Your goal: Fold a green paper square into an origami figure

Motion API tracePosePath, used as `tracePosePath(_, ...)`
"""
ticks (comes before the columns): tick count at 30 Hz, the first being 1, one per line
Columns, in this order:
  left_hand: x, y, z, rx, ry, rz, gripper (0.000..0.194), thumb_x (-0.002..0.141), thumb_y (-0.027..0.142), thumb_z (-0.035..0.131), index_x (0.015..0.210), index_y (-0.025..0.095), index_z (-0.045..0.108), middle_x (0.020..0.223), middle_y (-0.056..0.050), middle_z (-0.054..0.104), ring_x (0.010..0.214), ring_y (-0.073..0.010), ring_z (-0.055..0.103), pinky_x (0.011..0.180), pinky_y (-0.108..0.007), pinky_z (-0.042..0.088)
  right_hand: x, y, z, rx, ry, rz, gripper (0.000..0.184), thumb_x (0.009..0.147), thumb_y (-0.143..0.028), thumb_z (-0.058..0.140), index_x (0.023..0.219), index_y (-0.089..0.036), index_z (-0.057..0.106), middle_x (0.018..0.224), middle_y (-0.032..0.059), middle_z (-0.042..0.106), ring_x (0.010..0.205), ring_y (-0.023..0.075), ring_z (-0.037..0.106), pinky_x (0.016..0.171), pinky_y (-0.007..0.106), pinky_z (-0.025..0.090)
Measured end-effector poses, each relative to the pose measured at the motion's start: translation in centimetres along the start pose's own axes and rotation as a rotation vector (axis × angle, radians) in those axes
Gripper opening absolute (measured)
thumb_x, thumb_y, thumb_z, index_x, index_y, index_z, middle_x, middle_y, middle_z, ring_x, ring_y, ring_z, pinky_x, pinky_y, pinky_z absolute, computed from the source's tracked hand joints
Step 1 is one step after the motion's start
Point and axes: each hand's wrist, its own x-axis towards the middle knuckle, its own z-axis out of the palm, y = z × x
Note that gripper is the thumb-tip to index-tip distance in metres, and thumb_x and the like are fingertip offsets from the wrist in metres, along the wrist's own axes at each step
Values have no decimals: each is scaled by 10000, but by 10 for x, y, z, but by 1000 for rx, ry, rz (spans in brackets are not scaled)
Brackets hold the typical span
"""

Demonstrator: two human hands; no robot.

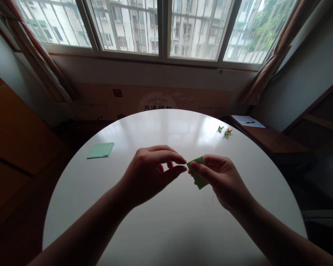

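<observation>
Between the thumb and fingers of my right hand [220, 177] is a small folded piece of green paper [200, 181], held above the table. Its left corner points toward my left hand [158, 166]. The left thumb and forefinger are parted by a narrow gap, close to that corner, and nothing shows between them. Far to the left lies a stack of light green square paper sheets [101, 150]. Toward the back right sit several small folded paper figures, among them a green one [220, 129] and an orange one [228, 131].
The round white table [166, 229] fills the middle of the view. On the right, a brown wooden surface [269, 136] carries a white paper [246, 121] with a dark pen [250, 122]. Barred windows [124, 26] and curtains [39, 55] are behind.
</observation>
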Motion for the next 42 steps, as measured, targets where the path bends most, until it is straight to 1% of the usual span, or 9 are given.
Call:
tracePosePath(5, -1, -1, 2, 24, -2, 35, 83, 802, 60, 763, 862, 115, 753, 820, -40, 735, 612, -71, 641, 512, -134, 515, 0, 0, 0, 9, -30, 18, 159, 787, -355, 828, 815, -200, 807, 722, 44, 744, 626, 135, 625, 533, 214, 470)
tracePosePath(9, -2, -2, 3, 22, -1, 51, 75, 814, 68, 758, 873, 115, 758, 825, -41, 735, 625, -68, 645, 523, -128, 513, 2, 1, 1, 10, -43, 24, 186, 795, -379, 819, 811, -194, 805, 701, 46, 728, 588, 125, 586, 503, 216, 441)
tracePosePath(13, -2, -2, 4, 28, 9, 57, 76, 812, 68, 758, 874, 113, 758, 829, -44, 734, 621, -72, 645, 521, -132, 516, 3, 3, 0, 19, -57, 38, 192, 794, -383, 818, 809, -192, 805, 695, 45, 721, 591, 124, 577, 515, 219, 440)
tracePosePath(20, -2, -3, 3, 36, 15, 80, 77, 818, 77, 756, 882, 120, 755, 829, -43, 735, 619, -79, 649, 514, -142, 520, 1, 3, -1, 38, -57, 59, 184, 800, -369, 815, 812, -186, 800, 722, 48, 726, 620, 130, 592, 530, 220, 450)
tracePosePath(26, -2, -3, 3, 46, 9, 82, 74, 822, 83, 755, 884, 123, 758, 833, -41, 735, 622, -76, 650, 520, -138, 520, 2, 2, 0, 28, -61, 62, 206, 790, -380, 818, 803, -176, 796, 690, 43, 705, 592, 127, 569, 515, 228, 445)
tracePosePath(32, -1, -2, 2, 73, 20, 70, 99, 809, 79, 762, 894, 131, 757, 848, -44, 740, 616, -84, 650, 515, -154, 524, 2, 2, 0, 10, -38, 73, 229, 769, -403, 828, 797, -178, 794, 687, 41, 703, 593, 136, 570, 516, 238, 444)
tracePosePath(37, -2, -2, 2, 78, 5, 89, 88, 828, 91, 749, 889, 154, 759, 839, -27, 741, 639, -84, 662, 550, -152, 538, 2, 2, 0, -8, -48, 78, 262, 765, -426, 825, 787, -167, 791, 665, 44, 685, 569, 132, 551, 503, 245, 437)
tracePosePath(42, -2, -3, 2, 82, 5, 80, 68, 841, 112, 739, 882, 163, 759, 839, -32, 745, 630, -93, 660, 543, -172, 547, 2, 2, 0, -8, -40, 81, 271, 754, -436, 831, 776, -169, 790, 660, 42, 684, 573, 133, 553, 507, 243, 438)
